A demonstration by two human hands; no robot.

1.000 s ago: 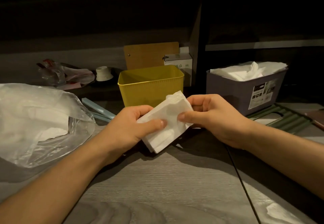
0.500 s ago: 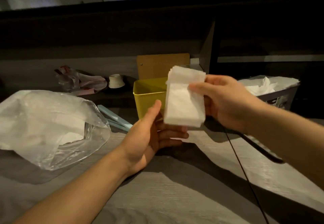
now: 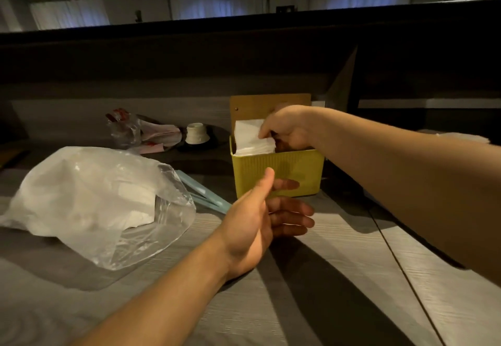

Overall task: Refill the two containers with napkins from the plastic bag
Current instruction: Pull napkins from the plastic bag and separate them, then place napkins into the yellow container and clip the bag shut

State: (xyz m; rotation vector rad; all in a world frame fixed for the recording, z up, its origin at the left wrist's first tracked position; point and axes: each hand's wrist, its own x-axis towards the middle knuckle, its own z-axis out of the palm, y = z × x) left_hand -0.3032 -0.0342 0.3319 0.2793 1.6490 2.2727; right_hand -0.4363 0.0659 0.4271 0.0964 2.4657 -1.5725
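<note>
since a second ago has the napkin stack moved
Yes. The napkin stack went from in front of the yellow container up and into it, gripped by the right hand.

Second container (image 3: 461, 137) mostly behind right forearm (image 3: 379, 161)

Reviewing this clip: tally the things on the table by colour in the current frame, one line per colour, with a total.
Yellow: 1, the container
White: 2, the napkin stack held by the right hand, and the small cup
Clear: 2, the big plastic bag and the crumpled wrapper
Light blue: 1, the strips
Total: 6
</note>
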